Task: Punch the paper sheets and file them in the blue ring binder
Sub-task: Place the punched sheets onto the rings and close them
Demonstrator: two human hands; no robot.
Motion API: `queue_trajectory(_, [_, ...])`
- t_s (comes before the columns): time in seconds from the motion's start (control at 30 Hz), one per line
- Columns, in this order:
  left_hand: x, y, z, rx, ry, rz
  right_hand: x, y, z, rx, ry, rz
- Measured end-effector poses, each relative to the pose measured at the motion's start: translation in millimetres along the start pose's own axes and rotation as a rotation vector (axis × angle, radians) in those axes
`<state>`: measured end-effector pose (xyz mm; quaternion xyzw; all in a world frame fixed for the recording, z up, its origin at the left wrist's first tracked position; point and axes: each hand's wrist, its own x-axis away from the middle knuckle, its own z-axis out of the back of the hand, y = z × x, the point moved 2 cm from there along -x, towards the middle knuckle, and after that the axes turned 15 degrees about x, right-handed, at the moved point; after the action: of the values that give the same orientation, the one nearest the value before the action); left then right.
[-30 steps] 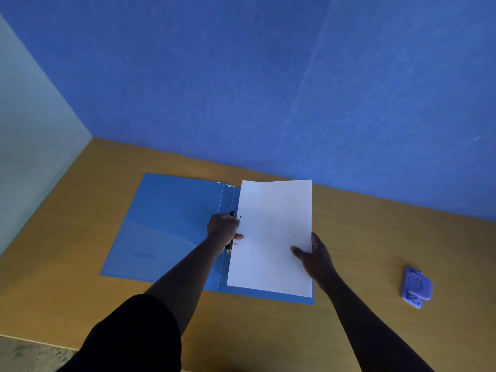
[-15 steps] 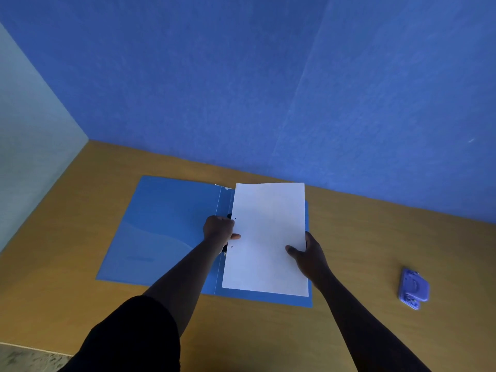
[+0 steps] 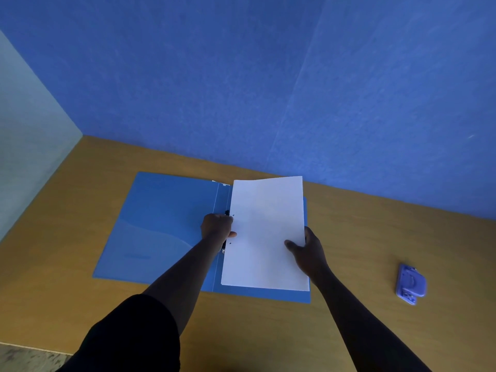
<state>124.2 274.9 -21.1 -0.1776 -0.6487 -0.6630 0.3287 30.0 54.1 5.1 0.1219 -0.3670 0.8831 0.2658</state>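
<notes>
Left hand (image 3: 217, 226): the left edge of the white paper sheets (image 3: 265, 234) is being gripped, between the two punched holes, with the thumb laid on top of the paper and the fingers curled under, beside the binder's spine.
Right hand (image 3: 306, 247): the right edge of the same sheets is being pinched, the thumb being pressed on the upper face and the fingers being tucked behind the edge.
White paper sheets: a stack is being held over the right half of the binder, its near edge low against the cover and its far edge being lifted, so that it projects past the binder's far edge; two small dark holes are being shown along its left margin.
Blue plastic ring binder (image 3: 166, 224): it is being left lying open and flat on the table, the left cover bare with a curved inner pocket; the right cover is being mostly hidden under the sheets.
Ring mechanism (image 3: 223, 249): only dark bits are being seen at the spine, above and below the left hand; whether the holes are being threaded onto it cannot be told.
Small lilac plastic hole punch (image 3: 410, 284): it is being left on the table, well apart to the right of the binder.
Yellow-brown wooden table (image 3: 375, 237): everything is being borne by it, against a blue wall.
</notes>
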Motion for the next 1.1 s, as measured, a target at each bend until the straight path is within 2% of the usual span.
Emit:
queue_trajectory(0.37, [-8.4, -2.3, -4.2, -0.050, 0.013, 0.022, 0.8, 3.2, 1.7, 0.029, -0.008, -0.020])
queue_trajectory(0.53, [-8.7, 0.2, -1.6, -0.181, -0.026, 0.020, -3.9, 2.9, 2.2, 0.068, 0.004, -0.036])
queue_trajectory(0.7, [-13.5, -0.7, 7.1, -0.490, -0.084, -0.109, -8.6, 2.0, 0.2, 0.116, 0.000, -0.037])
queue_trajectory(0.93, [5.6, -8.8, 17.7, -0.673, -0.122, -0.263, -3.6, 10.0, -3.6, 0.100, -0.029, -0.045])
queue_trajectory(1.1, [23.2, -23.7, 13.7, -0.675, -0.123, -0.332, -2.4, 15.2, -5.9, 0.032, -0.076, -0.087])
